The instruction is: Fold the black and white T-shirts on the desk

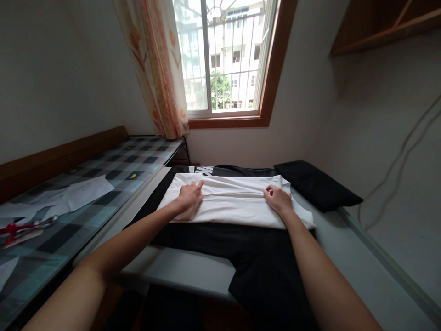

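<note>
A white shirt (234, 209) lies folded into a long strip on top of a spread black T-shirt (203, 239) with white print near its far edge. At the strip's left part, my left hand (190, 195) rests with its fingers bent into the white fabric. Towards the right end, my right hand (277, 197) pinches the same shirt between thumb and fingers. A loose fabric edge runs between the two hands. One black sleeve hangs over the near edge of the grey table (193, 266).
A folded black cloth (315, 184) sits at the table's right rear. To the left, a bed with a checked cover (113, 188) holds paper sheets (76, 195) and red-handled scissors (20, 228). Behind are a curtain (158, 69) and a barred window (234, 59); cables hang on the right wall.
</note>
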### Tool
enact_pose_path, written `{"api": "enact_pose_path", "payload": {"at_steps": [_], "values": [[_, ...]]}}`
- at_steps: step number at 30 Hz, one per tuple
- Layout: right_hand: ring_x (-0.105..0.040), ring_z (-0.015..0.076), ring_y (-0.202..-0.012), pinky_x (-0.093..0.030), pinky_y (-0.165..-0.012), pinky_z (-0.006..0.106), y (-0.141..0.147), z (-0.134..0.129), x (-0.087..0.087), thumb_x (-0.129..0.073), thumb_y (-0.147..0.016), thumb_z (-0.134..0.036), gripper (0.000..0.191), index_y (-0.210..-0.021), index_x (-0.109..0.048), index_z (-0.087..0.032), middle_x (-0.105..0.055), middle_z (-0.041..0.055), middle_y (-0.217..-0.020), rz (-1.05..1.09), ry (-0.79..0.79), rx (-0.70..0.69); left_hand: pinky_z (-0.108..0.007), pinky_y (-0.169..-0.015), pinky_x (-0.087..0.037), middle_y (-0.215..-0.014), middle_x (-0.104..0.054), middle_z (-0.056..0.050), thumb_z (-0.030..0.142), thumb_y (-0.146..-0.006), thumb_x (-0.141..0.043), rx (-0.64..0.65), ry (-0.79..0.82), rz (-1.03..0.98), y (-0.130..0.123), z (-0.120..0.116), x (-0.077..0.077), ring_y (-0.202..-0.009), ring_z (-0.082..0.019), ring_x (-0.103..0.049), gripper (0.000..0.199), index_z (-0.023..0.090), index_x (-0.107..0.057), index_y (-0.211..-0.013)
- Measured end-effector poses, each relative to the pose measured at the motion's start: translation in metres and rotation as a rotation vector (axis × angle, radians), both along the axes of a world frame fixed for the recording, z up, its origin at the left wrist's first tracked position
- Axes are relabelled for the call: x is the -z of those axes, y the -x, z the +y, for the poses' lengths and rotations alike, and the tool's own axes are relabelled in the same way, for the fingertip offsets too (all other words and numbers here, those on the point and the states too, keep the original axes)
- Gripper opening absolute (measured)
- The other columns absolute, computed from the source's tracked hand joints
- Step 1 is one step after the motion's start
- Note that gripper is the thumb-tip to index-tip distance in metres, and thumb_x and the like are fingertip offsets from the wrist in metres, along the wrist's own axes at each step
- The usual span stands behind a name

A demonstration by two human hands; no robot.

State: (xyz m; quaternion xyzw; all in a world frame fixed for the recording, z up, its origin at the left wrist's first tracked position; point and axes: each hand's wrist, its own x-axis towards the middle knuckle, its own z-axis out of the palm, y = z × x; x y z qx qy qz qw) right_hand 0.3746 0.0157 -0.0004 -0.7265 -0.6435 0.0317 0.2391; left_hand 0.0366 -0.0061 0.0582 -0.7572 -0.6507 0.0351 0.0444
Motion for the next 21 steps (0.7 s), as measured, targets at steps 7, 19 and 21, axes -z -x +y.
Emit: {"api": "enact_pose_path", "payload": {"at_steps": [7, 19, 21], "values": [[-0.064, 0.0228, -0.086, -0.037, -0.079, 0.034, 0.002, -0.003, -0.005, -0.048, -0.089, -0.037, 0.025, -0.090, -0.067, -0.021, -0.072, 0.0070, -0.089, -0.011, 0.025, 0.006, -0.038, -0.081, -0.047, -0.109, -0.069, -0.017, 0.038, -0.078, -0.058, 0.051, 0.161, 0.071, 0.006, -0.034, -0.002, -0.101, -0.034, -0.065, 0.083, 0.019, -0.024, -0.152], [-0.063, 0.0227, -0.085, -0.037, -0.078, 0.034, 0.001, 0.000, 0.000, -0.048, -0.088, -0.037, 0.026, -0.089, -0.068, -0.021, -0.072, 0.0075, -0.088, -0.010, -0.001, 0.007, -0.033, -0.077, -0.049, -0.111, -0.069, -0.011, 0.024, -0.075, -0.055, 0.208, 0.135, -0.081, 0.012, -0.046, -0.004, -0.099, -0.030, -0.066, 0.062, 0.024, -0.048, -0.136], [-0.063, 0.0226, -0.085, -0.037, -0.078, 0.034, 0.001, 0.000, 0.000, -0.048, -0.088, -0.037, 0.026, -0.089, -0.068, -0.021, -0.072, 0.0071, -0.088, -0.013, 0.000, 0.009, -0.033, -0.075, -0.048, -0.107, -0.069, -0.011, 0.021, -0.072, -0.056, 0.206, 0.154, -0.082, 0.011, -0.046, -0.002, -0.095, -0.031, -0.066, 0.059, 0.023, -0.051, -0.131]]}}
